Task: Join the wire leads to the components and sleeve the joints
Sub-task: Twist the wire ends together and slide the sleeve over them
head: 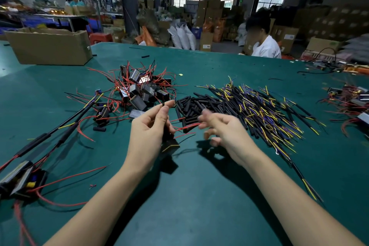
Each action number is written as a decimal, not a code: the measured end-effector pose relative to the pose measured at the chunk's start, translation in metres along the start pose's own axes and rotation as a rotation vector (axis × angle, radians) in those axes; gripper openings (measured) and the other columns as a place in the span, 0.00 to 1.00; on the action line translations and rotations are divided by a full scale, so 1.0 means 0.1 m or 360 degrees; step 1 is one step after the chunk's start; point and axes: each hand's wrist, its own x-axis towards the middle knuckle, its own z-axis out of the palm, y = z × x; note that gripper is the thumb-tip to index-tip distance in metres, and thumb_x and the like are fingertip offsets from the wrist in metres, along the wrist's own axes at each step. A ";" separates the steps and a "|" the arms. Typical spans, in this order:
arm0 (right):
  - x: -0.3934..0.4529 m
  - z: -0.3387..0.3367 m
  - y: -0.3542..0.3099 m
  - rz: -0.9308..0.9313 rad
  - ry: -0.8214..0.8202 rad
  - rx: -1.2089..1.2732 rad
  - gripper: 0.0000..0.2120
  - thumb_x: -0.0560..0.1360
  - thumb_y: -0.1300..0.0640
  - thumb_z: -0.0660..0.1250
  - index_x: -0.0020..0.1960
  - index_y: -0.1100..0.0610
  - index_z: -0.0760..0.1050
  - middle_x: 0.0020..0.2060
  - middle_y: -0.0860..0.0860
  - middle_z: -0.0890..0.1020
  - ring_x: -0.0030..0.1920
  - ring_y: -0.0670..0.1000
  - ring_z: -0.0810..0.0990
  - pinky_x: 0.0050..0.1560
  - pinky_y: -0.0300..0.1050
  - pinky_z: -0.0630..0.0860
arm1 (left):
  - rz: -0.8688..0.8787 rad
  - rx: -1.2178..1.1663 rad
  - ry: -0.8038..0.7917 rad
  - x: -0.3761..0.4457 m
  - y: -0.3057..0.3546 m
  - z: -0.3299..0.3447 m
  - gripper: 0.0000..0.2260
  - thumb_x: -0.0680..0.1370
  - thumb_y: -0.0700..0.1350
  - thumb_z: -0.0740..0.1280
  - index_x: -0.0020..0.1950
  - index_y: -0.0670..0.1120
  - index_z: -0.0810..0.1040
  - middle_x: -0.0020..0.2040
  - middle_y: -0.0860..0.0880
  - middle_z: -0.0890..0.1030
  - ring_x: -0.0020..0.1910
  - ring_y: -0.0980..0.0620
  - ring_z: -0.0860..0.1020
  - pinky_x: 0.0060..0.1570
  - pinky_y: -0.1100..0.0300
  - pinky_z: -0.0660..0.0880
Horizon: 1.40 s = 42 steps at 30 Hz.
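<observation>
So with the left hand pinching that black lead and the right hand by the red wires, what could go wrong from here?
1. The right hand is motion-blurred; whether it holds the red wires is unclear, so they may slip free.
2. The component hangs below the left hand, which pinches only a thin black lead; its weight could pull the lead out.
3. The heat-shrink sleeves lie close behind; a sweep could scatter them.

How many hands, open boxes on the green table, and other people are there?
Hands: 2, left hand pinching a black wire, right hand
Open box: 1
Other people: 2, one in white, one far back
Total: 5
</observation>
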 end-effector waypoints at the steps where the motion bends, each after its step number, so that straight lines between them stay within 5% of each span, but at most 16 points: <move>1: 0.05 -0.07 -0.02 -0.0031 0.0138 -0.0019 0.16 0.72 0.45 0.68 0.44 0.59 0.80 0.31 0.48 0.81 0.27 0.44 0.75 0.23 0.34 0.65 | -0.0007 0.0040 0.0001 0.01 -0.02 -0.01 0.09 0.81 0.43 0.61 0.56 0.49 0.81 0.28 0.55 0.73 0.30 0.56 0.74 0.33 0.67 0.73; 6: 0.35 -0.41 0.05 -0.0154 0.0707 -0.0844 0.08 0.74 0.58 0.68 0.36 0.54 0.80 0.32 0.51 0.81 0.35 0.51 0.77 0.35 0.40 0.68 | -0.0031 0.0145 -0.0101 0.02 -0.06 0.02 0.09 0.81 0.40 0.60 0.50 0.47 0.81 0.32 0.46 0.74 0.31 0.55 0.80 0.35 0.70 0.73; 12: 0.62 -0.26 0.05 -0.0280 0.0491 -0.1381 0.05 0.74 0.56 0.69 0.47 0.54 0.84 0.43 0.50 0.85 0.48 0.52 0.81 0.54 0.48 0.77 | -0.0020 0.0273 -0.0220 0.06 -0.15 0.05 0.09 0.81 0.40 0.60 0.52 0.46 0.80 0.31 0.45 0.79 0.30 0.60 0.78 0.34 0.71 0.70; 18: 0.72 -0.11 0.14 -0.0515 0.0087 -0.1913 0.09 0.77 0.58 0.65 0.54 0.50 0.81 0.49 0.48 0.74 0.54 0.52 0.76 0.48 0.45 0.71 | -0.0035 0.0214 -0.0143 0.07 -0.17 0.04 0.04 0.79 0.40 0.64 0.51 0.50 0.75 0.30 0.48 0.81 0.34 0.50 0.79 0.37 0.62 0.71; 21: 0.70 -0.12 0.15 -0.0616 0.0104 -0.2058 0.06 0.78 0.57 0.64 0.52 0.51 0.78 0.47 0.47 0.72 0.53 0.52 0.75 0.43 0.43 0.67 | -0.0014 0.0228 -0.0133 0.06 -0.16 0.04 0.01 0.79 0.41 0.66 0.49 0.47 0.76 0.32 0.49 0.83 0.33 0.55 0.78 0.35 0.68 0.69; 23: 0.67 -0.13 0.11 -0.0656 0.0148 -0.1924 0.04 0.77 0.59 0.64 0.51 0.54 0.76 0.46 0.48 0.76 0.51 0.52 0.76 0.44 0.44 0.69 | 0.0011 0.0189 -0.0130 0.06 -0.15 0.04 0.01 0.78 0.40 0.66 0.47 0.45 0.77 0.33 0.50 0.83 0.34 0.57 0.80 0.38 0.70 0.72; 28: 0.35 -0.15 -0.05 -0.0570 0.0383 -0.0841 0.10 0.74 0.65 0.64 0.51 0.53 0.75 0.35 0.55 0.79 0.36 0.51 0.74 0.41 0.43 0.71 | 0.0058 0.0153 0.0040 0.04 -0.14 0.03 0.02 0.77 0.38 0.68 0.45 0.43 0.80 0.34 0.48 0.84 0.36 0.51 0.82 0.46 0.59 0.79; 33: -0.05 -0.18 -0.15 -0.0507 0.0201 -0.0206 0.11 0.77 0.68 0.62 0.54 0.57 0.78 0.34 0.49 0.82 0.34 0.44 0.79 0.33 0.33 0.73 | 0.0155 0.0260 0.0070 0.03 -0.14 0.03 0.07 0.76 0.36 0.69 0.44 0.48 0.82 0.32 0.53 0.82 0.33 0.58 0.79 0.38 0.68 0.75; 36: -0.17 -0.13 -0.17 -0.0509 0.0052 -0.0112 0.10 0.77 0.65 0.65 0.57 0.56 0.76 0.44 0.51 0.85 0.44 0.46 0.83 0.40 0.34 0.76 | 0.0167 0.0318 0.0058 0.02 -0.13 0.04 0.08 0.75 0.37 0.69 0.43 0.50 0.82 0.33 0.54 0.82 0.32 0.59 0.78 0.37 0.68 0.74; 42: -0.22 -0.01 -0.14 -0.0329 0.0190 0.0004 0.06 0.76 0.56 0.66 0.47 0.52 0.83 0.28 0.46 0.76 0.30 0.45 0.71 0.30 0.34 0.64 | 0.0174 0.0344 0.0047 0.00 -0.08 0.04 0.07 0.75 0.39 0.70 0.42 0.51 0.83 0.32 0.55 0.82 0.30 0.61 0.76 0.35 0.70 0.72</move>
